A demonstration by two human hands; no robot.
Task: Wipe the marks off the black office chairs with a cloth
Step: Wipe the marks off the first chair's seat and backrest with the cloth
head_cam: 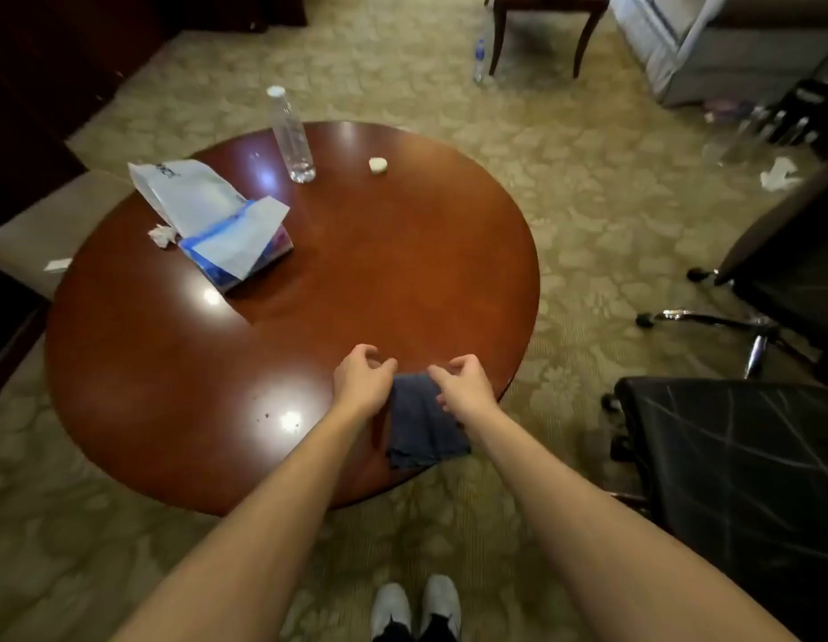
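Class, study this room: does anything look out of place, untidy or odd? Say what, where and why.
Yes. White marks streak the black chair seat at lower right. A water bottle stands on the carpet by a wooden leg, and crumpled paper lies on the floor at right. On the round table, a crumpled tissue sits beside the torn-open tissue pack.

- A person's left hand (362, 381) and right hand (464, 385) are showing bare, forearms uncovered with no sleeves in sight.
- The person is wearing white sneakers (414, 609) and dark trouser cuffs.
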